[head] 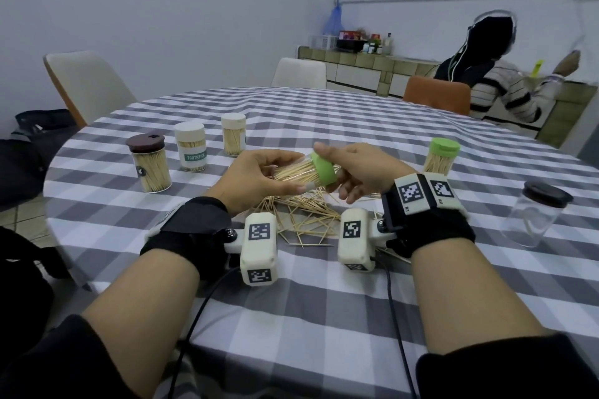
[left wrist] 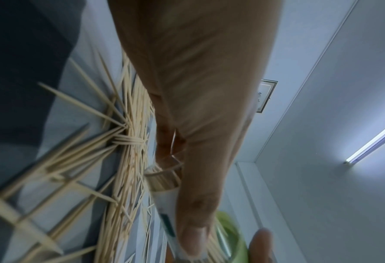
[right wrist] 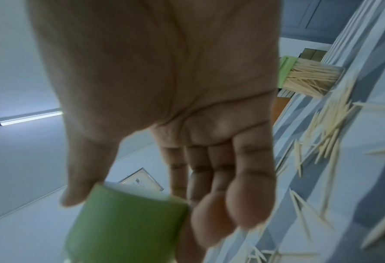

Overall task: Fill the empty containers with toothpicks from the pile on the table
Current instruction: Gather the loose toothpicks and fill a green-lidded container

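Both hands' fingers (head: 285,188) around toothpick container (head: 299,172)

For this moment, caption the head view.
Left hand holds a toothpick-filled jar while right hand fits its green lid.

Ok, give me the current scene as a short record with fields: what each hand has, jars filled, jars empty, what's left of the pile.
left hand: holds the clear jar on its side, packed with toothpicks
right hand: grips the green lid at that jar's mouth; seating not clear
filled and capped: brown-lid jar, labelled white-lid jar, plain white-lid jar, green-lid jar
empty: lidded clear jar, far right
toothpick pile: loose toothpicks remain on the checked tablecloth under the hands
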